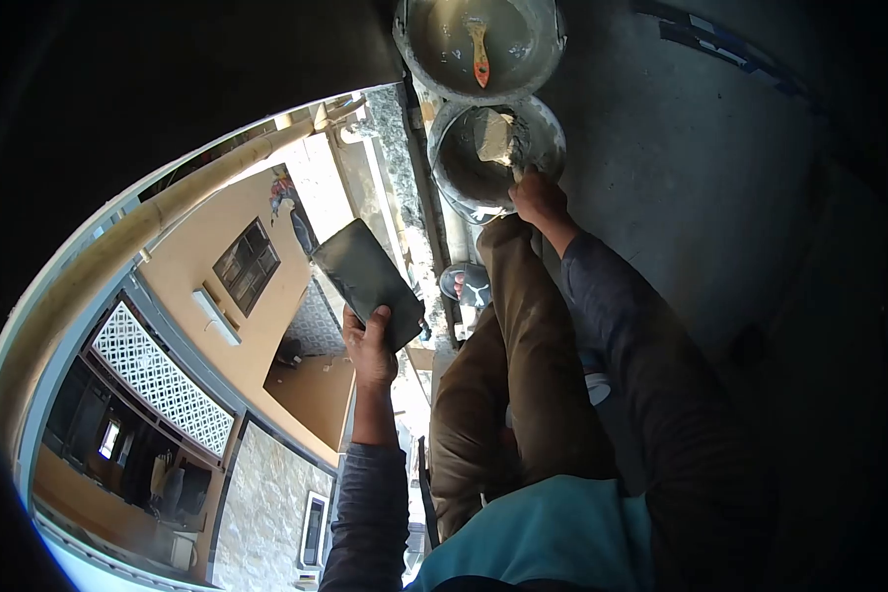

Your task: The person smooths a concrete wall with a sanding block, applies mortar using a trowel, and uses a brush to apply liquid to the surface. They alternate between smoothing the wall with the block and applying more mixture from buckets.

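My left hand [370,345] holds a flat dark rectangular board [367,279] by its lower edge, with the thumb across its face. My right hand [541,197] is closed on the handle of a trowel [495,136], whose pale blade is inside the nearer bucket [548,133]. Wet grey material coats the inside of this bucket and clings near the blade. Just beyond stands a second bucket [411,61], where a brush [480,61] with a red and yellow handle lies in grey liquid.
My bent knees [523,316] are just below the buckets. A dark sandal [466,284] rests on a narrow ledge. To the left, past a bamboo pole [168,217], the view drops to a house [281,345]. A grey surface [681,178] lies on the right.
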`<control>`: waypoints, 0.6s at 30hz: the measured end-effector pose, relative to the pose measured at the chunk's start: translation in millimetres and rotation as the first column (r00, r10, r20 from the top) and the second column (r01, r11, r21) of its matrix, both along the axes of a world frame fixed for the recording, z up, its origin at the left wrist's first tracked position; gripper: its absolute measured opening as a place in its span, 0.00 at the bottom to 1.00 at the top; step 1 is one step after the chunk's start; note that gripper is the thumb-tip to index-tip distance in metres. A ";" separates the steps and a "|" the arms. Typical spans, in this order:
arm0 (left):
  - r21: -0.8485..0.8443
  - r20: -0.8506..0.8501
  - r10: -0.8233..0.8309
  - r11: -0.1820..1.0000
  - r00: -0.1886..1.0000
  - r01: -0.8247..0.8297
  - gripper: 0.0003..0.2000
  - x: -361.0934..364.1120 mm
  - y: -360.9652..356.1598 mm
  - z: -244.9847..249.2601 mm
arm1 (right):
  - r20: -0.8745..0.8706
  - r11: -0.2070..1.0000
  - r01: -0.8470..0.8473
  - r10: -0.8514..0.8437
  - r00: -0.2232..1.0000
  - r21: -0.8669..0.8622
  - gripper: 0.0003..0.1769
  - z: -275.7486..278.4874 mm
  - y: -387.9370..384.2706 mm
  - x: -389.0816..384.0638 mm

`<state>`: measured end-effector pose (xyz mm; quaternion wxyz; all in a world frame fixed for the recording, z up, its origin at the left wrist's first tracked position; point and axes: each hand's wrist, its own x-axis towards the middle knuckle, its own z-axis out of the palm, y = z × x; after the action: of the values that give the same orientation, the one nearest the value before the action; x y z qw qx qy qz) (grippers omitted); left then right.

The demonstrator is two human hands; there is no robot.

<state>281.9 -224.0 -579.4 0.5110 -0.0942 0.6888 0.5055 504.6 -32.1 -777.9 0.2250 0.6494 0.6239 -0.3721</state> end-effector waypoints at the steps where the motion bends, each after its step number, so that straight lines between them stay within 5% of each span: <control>1: 0.006 0.004 0.009 1.000 1.000 -0.009 0.18 2.1 -2.5 -4.1 | -0.025 0.999 0.018 -0.019 1.000 -0.038 0.18 5.5 4.5 -2.4; 8: -0.073 -0.086 -0.017 0.997 0.996 0.011 0.13 7.7 9.9 -11.3 | -0.167 1.000 0.002 -0.004 0.986 -0.011 0.19 -45.4 -8.1 -0.9; 18: -0.065 -0.043 -0.172 0.983 0.984 0.169 0.16 9.3 56.9 -32.4 | -0.457 0.998 0.048 -0.030 0.889 0.028 0.23 26.9 -24.9 61.9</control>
<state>291.1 -167.1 -611.7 0.5324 -0.0382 0.7218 0.4406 566.5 -57.0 -751.0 0.0519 0.5604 0.6531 -0.5066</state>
